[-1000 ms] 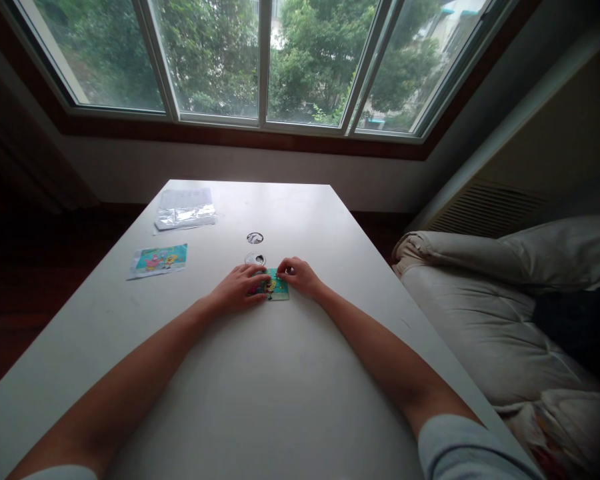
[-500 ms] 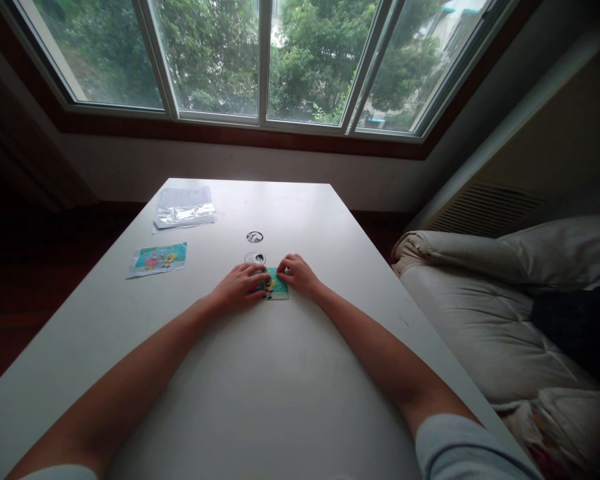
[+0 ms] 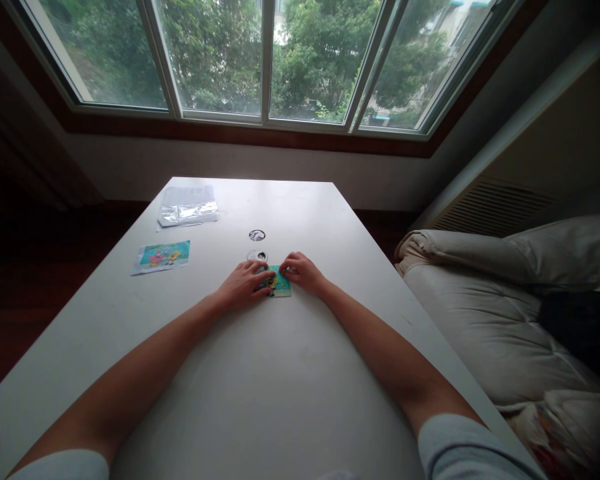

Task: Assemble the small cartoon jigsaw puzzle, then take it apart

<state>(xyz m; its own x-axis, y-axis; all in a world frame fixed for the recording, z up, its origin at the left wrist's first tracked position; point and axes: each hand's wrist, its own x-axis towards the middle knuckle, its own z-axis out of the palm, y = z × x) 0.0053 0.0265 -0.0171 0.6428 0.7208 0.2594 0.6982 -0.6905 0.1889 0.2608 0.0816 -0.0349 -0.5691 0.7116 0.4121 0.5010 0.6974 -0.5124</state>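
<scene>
Your left hand [image 3: 243, 285], fingers spread, presses the card [image 3: 283, 287] flat on the table [image 3: 275, 373], your right [image 3: 304, 272] pinching its far edge, perhaps; it looks light, thin, best held by the rims.

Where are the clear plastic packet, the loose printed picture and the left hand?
Plastic packet [image 3: 189, 207]: head view, its middle.
Printed picture [image 3: 164, 256]: head view, its middle.
Left hand [image 3: 242, 285]: head view, its back.
</scene>
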